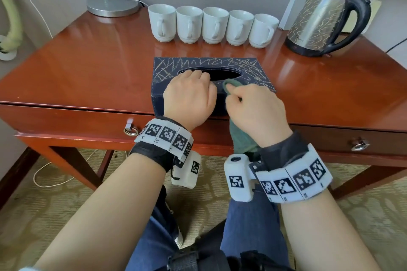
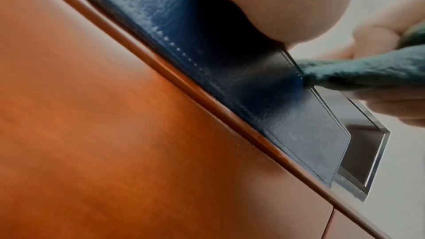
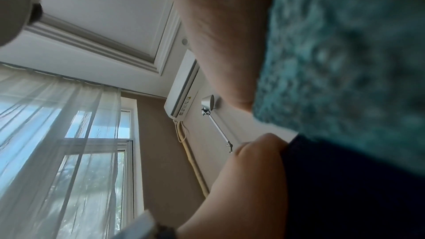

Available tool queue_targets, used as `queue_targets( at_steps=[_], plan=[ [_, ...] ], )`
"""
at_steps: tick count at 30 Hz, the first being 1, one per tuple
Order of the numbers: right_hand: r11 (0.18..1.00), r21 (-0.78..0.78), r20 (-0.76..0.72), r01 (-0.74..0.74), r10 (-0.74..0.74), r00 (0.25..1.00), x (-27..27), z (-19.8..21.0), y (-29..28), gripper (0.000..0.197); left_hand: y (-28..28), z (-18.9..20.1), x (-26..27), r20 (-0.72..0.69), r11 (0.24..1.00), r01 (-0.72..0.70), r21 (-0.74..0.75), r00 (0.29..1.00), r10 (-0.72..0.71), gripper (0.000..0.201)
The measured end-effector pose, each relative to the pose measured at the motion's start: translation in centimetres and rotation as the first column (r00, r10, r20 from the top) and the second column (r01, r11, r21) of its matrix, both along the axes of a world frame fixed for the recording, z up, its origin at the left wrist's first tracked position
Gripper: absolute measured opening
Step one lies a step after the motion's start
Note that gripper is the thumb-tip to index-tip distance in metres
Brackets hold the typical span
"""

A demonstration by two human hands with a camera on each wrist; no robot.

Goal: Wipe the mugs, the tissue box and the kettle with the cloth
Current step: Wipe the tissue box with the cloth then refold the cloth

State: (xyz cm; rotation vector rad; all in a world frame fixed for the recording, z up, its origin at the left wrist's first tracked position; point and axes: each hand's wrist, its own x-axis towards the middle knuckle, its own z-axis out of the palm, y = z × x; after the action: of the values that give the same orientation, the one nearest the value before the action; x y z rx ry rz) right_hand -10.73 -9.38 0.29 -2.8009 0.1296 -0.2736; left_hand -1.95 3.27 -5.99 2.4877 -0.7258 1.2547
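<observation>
At the near edge of a wooden table (image 1: 88, 68), a dark tissue box (image 1: 248, 68) is gripped at its opening by the left hand (image 1: 189, 97), while a green cloth (image 1: 233, 86) is pinched against its top by the right hand (image 1: 257, 110). Five white mugs (image 1: 214, 25) and a kettle (image 1: 319, 22) are lined up behind.

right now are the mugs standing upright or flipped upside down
Upright. All five mugs in the row at the back of the table show open rims on top and rest on their narrower bases.
</observation>
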Motion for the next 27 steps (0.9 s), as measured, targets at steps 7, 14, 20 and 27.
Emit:
queue_targets(
  at_steps=[7,14,20,27],
  plan=[
    [0.987,0.063,-0.054,0.145,-0.141,0.988,2.7,1.3,-1.7,0.026,0.1,0.1,-0.3,-0.022,1.0,0.0,0.015,1.0,0.0,0.035],
    [0.994,-0.075,0.043,0.073,-0.07,0.997,-1.5,-0.4,0.1,0.04,0.0,0.1,-0.2,-0.054,1.0,-0.005,0.013,0.999,0.006,0.033],
    [0.994,0.018,-0.012,0.106,-0.106,0.994,0.7,0.4,-0.9,0.043,0.1,0.3,-0.4,-0.076,0.999,-0.014,0.032,0.997,0.016,0.034],
    [0.987,-0.061,0.035,0.149,-0.147,0.989,-1.6,0.0,-1.5,0.038,0.0,0.4,-0.5,-0.095,0.999,-0.028,0.031,0.995,0.031,0.034]
  ],
)
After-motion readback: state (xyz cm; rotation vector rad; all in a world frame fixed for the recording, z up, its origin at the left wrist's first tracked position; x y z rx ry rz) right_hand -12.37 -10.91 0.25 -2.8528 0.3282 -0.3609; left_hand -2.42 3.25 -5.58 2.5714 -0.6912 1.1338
